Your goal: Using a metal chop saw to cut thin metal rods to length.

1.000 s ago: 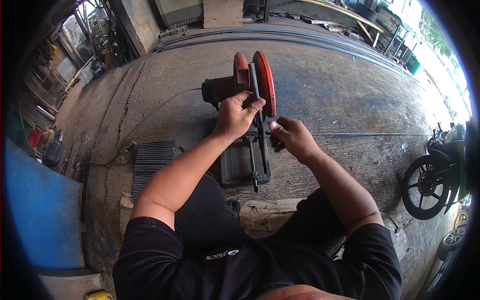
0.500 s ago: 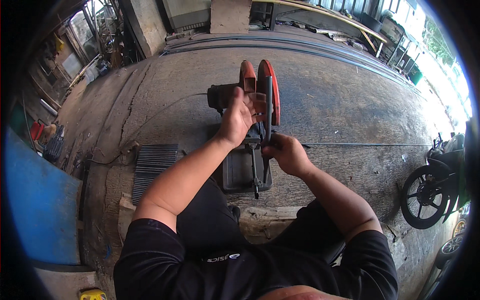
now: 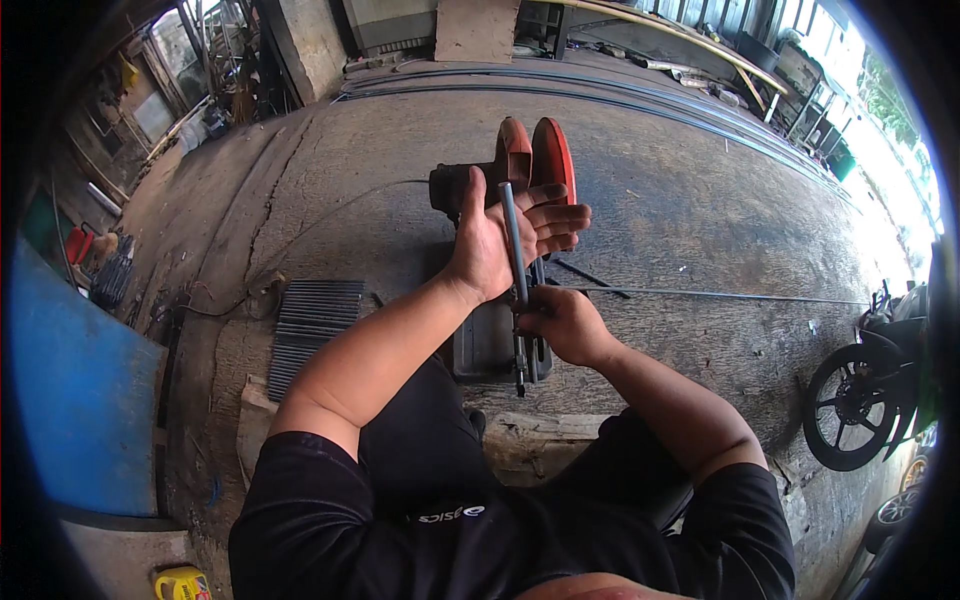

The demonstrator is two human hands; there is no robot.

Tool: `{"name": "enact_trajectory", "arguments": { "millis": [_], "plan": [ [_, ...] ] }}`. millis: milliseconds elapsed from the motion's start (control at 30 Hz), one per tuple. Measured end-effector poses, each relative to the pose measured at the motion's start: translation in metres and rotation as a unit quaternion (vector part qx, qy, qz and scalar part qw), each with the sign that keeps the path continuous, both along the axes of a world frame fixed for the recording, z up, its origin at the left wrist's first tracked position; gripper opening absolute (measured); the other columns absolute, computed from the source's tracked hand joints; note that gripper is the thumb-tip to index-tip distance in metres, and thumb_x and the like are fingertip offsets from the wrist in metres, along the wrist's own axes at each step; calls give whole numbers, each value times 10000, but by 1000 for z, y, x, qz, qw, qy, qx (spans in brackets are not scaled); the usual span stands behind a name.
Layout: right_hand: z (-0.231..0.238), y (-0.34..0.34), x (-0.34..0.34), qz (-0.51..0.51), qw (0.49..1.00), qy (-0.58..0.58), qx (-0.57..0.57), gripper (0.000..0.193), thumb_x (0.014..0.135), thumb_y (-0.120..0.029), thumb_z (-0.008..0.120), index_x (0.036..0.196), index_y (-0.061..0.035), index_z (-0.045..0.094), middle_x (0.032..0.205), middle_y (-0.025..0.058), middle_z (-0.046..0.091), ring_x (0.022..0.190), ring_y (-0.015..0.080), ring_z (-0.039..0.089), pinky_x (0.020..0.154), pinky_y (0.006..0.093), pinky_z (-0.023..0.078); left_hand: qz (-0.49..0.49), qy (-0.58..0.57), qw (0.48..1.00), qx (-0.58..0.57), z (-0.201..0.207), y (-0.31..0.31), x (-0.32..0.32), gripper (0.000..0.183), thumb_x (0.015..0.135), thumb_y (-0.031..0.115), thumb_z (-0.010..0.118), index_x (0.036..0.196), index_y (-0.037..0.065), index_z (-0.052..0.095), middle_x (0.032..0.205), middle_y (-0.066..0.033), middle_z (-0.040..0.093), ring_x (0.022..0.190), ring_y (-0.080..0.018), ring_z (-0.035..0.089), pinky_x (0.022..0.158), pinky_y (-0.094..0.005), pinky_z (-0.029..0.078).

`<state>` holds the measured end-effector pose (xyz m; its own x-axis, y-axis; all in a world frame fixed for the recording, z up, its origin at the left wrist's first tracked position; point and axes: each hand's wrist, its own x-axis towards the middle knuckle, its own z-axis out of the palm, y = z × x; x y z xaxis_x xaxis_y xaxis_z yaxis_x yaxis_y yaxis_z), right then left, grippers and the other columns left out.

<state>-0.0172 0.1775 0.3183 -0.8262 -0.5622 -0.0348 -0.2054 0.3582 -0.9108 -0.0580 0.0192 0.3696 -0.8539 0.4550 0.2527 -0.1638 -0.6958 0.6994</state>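
Concrete floor (image 3: 700,200) underlies chop saw (image 3: 520,170), workshop clutter.

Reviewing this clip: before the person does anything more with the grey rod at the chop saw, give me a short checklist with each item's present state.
1. Right hand grip on the grey rod: ok, closed round its lower end.
2. Left hand clear of the saw's orange blade guard: not ok, the open palm and fingers are right in front of it.
3. Blade stopped: cannot tell.
4. Saw base free of loose pieces: cannot tell, the hands cover it.
5. Long thin bar on the floor lying flat: ok.
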Motion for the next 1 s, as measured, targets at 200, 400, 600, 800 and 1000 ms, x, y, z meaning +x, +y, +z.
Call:
{"name": "enact_trajectory", "arguments": {
  "millis": [200,400,600,800,1000],
  "plan": [
    [2,-5,3,-21,1000,-7,-14,245,785,-122,697,974,13,619,851,143,671,791,205,667,714,324,511,0,-12,1000,21,-3,-2,-2,1035,800,822,140,1242,-49,482,1205,-273,563,1142,-359,548,967,-450,410],
    [-1,-5,-2,-33,994,-35,-97,197,804,-106,683,925,25,599,783,123,653,720,169,651,667,310,507,25,-27,999,19,-16,-8,-8,896,859,751,216,1235,-10,502,1127,-220,608,1032,-303,596,912,-415,450],
    [8,-8,-20,-51,996,44,-66,227,809,-168,681,902,31,621,700,121,638,639,177,628,613,324,481,202,49,946,-248,-24,-30,4,320,940,292,572,1100,16,587,964,-72,645,887,-153,617,810,-307,490],
    [32,-43,-16,40,986,161,-32,310,809,-194,691,1019,28,645,776,133,659,695,166,621,677,318,490,407,60,822,-393,4,-78,47,266,890,259,652,926,-4,633,848,-37,643,784,-114,615,724,-252,513],
    [65,-125,-4,73,982,152,-83,333,816,-184,704,1061,32,640,823,125,691,763,117,638,710,266,495,540,52,736,-406,54,-151,64,301,844,279,690,852,-20,657,744,-71,671,627,-143,658,602,-267,528]
  ]
}}
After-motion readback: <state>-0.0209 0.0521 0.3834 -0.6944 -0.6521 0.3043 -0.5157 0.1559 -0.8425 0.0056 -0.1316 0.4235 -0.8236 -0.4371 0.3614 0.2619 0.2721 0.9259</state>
